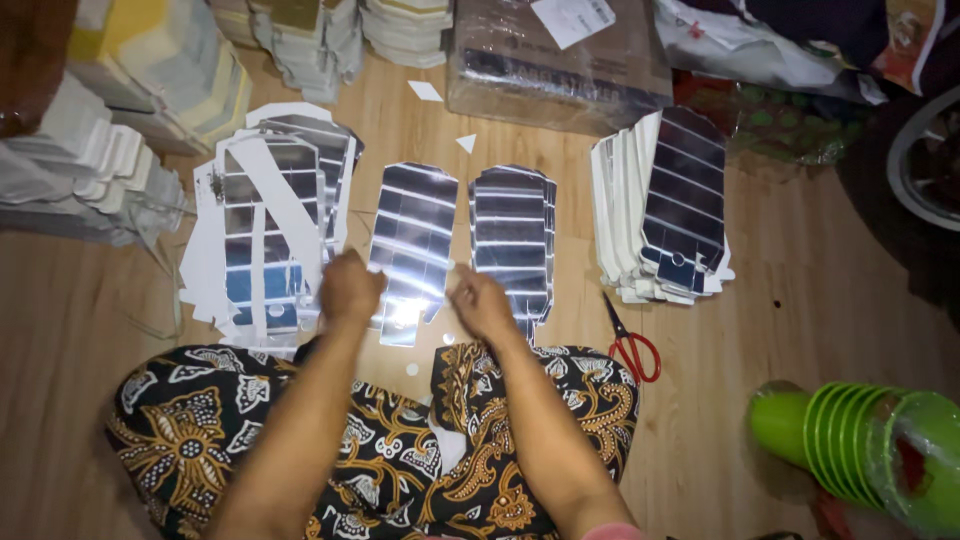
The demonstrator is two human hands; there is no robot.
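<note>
Seated on a wooden floor, legs under a dark patterned cloth. Left hand closed, fingers curled at the lower left edge of a shiny silver sheet; pinching it or only touching, cannot tell. Right hand also curled, resting between this sheet and a second silver stack just beside it on the right; grip on anything not clear to see. Both sheets lying flat on the floor, directly in front of the knees, crossed by pale horizontal stripes.

To the left, a messy pile of similar silver sheets with white paper backing, partly overlapping. To the right, well apart, a neat tall stack of white-edged sheets with a dark reflective top. Red-handled scissors lying closed on the floor near the right knee, below that stack. Green stacked plastic cups lying on their side at the lower right corner. Behind the sheets, a box wrapped in clear plastic, and stacks of folded cardboard at the far left.
</note>
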